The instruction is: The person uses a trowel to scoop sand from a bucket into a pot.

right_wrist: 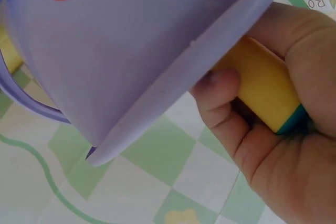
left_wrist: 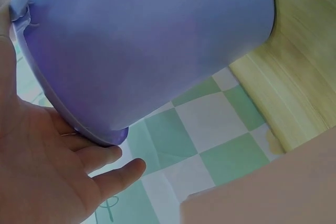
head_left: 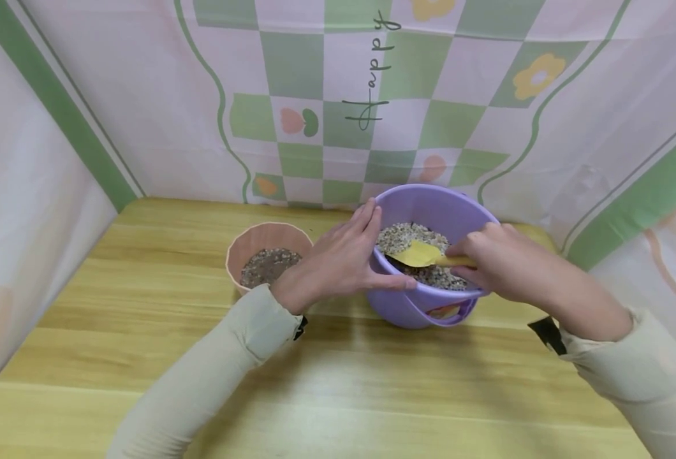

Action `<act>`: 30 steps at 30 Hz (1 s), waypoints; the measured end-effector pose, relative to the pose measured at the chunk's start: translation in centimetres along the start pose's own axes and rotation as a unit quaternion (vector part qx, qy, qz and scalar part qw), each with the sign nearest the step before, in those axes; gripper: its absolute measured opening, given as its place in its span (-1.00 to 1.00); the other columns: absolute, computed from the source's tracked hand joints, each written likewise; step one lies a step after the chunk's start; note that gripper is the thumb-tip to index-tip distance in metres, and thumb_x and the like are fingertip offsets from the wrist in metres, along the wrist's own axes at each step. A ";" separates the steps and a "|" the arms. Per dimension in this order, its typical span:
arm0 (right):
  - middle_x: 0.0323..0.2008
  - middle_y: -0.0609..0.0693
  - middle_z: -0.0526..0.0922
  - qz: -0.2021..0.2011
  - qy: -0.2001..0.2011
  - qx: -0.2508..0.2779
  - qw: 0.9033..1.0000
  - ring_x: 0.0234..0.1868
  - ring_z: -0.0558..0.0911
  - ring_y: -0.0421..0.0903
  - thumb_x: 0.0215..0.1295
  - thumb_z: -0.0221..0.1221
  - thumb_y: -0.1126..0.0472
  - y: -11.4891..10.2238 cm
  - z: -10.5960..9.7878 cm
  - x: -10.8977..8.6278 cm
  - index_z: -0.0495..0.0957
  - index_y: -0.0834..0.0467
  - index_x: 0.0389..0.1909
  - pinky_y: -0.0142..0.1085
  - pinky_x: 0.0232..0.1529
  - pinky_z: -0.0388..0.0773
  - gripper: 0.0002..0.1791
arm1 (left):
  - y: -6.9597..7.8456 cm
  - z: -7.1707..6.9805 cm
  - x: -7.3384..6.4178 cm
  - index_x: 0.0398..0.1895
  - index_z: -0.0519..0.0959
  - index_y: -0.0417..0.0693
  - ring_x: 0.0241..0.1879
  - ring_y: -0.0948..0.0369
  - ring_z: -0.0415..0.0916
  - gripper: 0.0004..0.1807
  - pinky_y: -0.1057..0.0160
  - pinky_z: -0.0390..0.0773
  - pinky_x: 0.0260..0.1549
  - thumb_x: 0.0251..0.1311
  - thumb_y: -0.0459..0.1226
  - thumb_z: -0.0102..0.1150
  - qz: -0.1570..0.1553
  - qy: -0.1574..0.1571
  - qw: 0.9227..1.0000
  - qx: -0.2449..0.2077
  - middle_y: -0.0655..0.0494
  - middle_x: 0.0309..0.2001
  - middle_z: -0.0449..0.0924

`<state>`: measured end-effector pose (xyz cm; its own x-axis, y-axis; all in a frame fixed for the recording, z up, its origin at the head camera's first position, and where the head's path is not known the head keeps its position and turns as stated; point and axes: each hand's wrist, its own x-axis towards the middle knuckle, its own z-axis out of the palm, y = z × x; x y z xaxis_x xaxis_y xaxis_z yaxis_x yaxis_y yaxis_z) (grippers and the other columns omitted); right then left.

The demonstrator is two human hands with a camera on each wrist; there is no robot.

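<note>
A yellow hand trowel [head_left: 421, 254] lies in my right hand [head_left: 501, 258], its fingers curled round the yellow handle [right_wrist: 262, 85], which ends in a dark green tip. Its blade is inside the purple bucket [head_left: 412, 311], over pale gravelly grit [head_left: 407, 237]. My left hand [head_left: 344, 258] rests on the bucket's left rim, fingers spread and fairly straight, thumb stretched along the near edge. The left wrist view has these fingers [left_wrist: 118, 177] at the rim. Left of the bucket, a pink fluted pot [head_left: 235, 258], partly behind my left wrist, contains darker grit.
Both vessels stand on a wood-grain table [head_left: 338, 389]. Behind it hangs a green-and-white checked cloth [head_left: 349, 83] with flowers and the word "Happy", close to the bucket's far side. The bucket's purple handle [head_left: 455, 319] hangs down at its front.
</note>
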<state>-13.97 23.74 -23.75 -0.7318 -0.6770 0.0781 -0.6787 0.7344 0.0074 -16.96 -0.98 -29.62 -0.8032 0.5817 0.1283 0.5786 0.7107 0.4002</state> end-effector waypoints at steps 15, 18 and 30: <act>-0.65 -0.32 0.46 -0.018 -0.012 -0.005 1.000 -0.66 0.40 -0.34 0.16 0.36 0.33 1.3 -0.3 -0.1 0.69 -0.10 -0.45 -0.41 -0.64 0.42 -0.79 | 0.1 0.0 -0.1 0.60 -0.23 -0.18 0.55 -0.03 -0.18 0.46 0.01 0.07 0.43 -0.13 0.59 0.05 -0.001 -0.005 1.000 -0.019 -0.07 0.59 -0.46; -0.53 -0.22 0.67 -0.015 -0.020 0.025 0.999 -0.61 0.55 -0.31 0.13 0.38 0.35 1.7 -0.6 -0.1 0.77 0.00 -0.31 -0.47 -0.61 0.50 -0.82 | -0.1 0.0 -0.2 0.60 -0.23 -0.19 0.55 -0.03 -0.18 0.46 0.03 0.07 0.43 -0.13 0.59 0.05 -0.001 -0.003 1.000 -0.019 -0.08 0.59 -0.46; -0.36 -0.02 0.78 0.015 -0.035 0.039 0.999 -0.46 0.71 -0.21 0.04 0.44 0.37 3.2 -2.2 -1.3 0.78 0.14 -0.24 -0.44 -0.46 0.63 -0.77 | -0.2 0.2 -0.1 0.60 -0.22 -0.17 0.55 -0.02 -0.15 0.46 0.04 0.08 0.44 -0.13 0.60 0.03 -0.005 0.002 1.000 -0.015 -0.07 0.60 -0.43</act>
<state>-15.05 27.07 -21.64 -0.7523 -0.6588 0.0071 -0.6575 0.7500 -0.0715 -16.93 -1.07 -29.91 -0.8101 0.5721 0.1283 0.5656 0.7050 0.4278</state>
